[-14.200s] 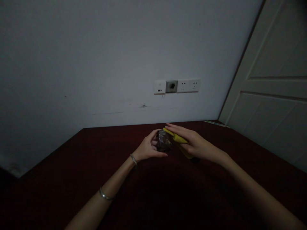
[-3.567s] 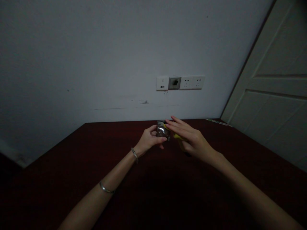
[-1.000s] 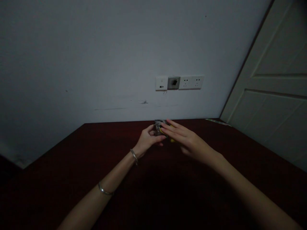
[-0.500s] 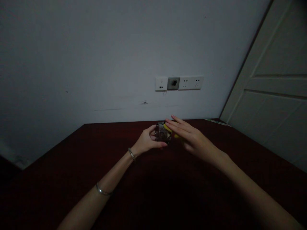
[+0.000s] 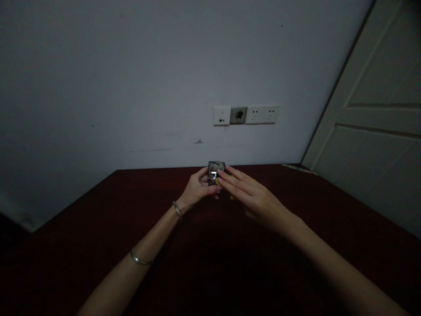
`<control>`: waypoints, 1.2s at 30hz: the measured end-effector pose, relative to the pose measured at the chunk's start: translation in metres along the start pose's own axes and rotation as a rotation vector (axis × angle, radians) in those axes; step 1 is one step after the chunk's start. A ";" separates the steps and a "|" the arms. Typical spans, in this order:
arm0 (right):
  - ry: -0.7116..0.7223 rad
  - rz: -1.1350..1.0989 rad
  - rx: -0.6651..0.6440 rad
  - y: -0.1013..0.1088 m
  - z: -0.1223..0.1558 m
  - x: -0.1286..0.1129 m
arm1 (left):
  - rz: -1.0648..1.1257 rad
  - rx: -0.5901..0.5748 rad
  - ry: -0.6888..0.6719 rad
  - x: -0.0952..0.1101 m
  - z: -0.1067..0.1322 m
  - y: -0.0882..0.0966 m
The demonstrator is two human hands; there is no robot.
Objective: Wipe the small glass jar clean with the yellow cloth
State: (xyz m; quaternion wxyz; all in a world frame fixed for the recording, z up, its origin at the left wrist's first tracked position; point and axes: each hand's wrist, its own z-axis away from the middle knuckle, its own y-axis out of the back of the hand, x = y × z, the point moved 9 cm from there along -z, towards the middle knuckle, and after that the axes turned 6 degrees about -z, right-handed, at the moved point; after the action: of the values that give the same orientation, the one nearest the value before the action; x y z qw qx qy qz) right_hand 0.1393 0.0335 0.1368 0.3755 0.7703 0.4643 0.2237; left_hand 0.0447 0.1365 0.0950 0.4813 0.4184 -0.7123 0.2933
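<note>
A small, smoky see-through container [image 5: 215, 166] with shiny faces is raised over the dark red table. My left hand [image 5: 196, 188] grips it from the left, thumb along the near side and fingers behind. My right hand [image 5: 251, 193] lies against its right and near side, fingers stretched out together. Under those fingers is a yellow piece [image 5: 218, 181], mostly hidden, pressed to the container; whether it is cloth or sponge I cannot tell. A bracelet [image 5: 177, 210] and a bangle [image 5: 140, 259] circle my left arm.
The dark red table [image 5: 158, 180] meets a pale wall [image 5: 148, 87] at its back edge. Sockets and switches [image 5: 262, 114] sit on the wall above. A panelled white door [image 5: 378, 114] stands at right, and a thin printed strip [image 5: 299, 168] lies at the back right edge.
Both hands have shifted slightly left with the container, which is now turned to show a shiny side. My right fingers have moved from its upper right down across its near side.
</note>
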 end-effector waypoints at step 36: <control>-0.116 -0.041 0.298 0.034 0.007 0.019 | -0.001 -0.071 0.000 0.007 0.002 -0.014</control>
State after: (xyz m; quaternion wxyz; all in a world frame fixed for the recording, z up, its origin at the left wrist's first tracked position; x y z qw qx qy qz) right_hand 0.1718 0.0377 0.1592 0.2877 0.8194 0.4857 0.0997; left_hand 0.0549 0.1260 0.1015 0.4958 0.4015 -0.7221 0.2674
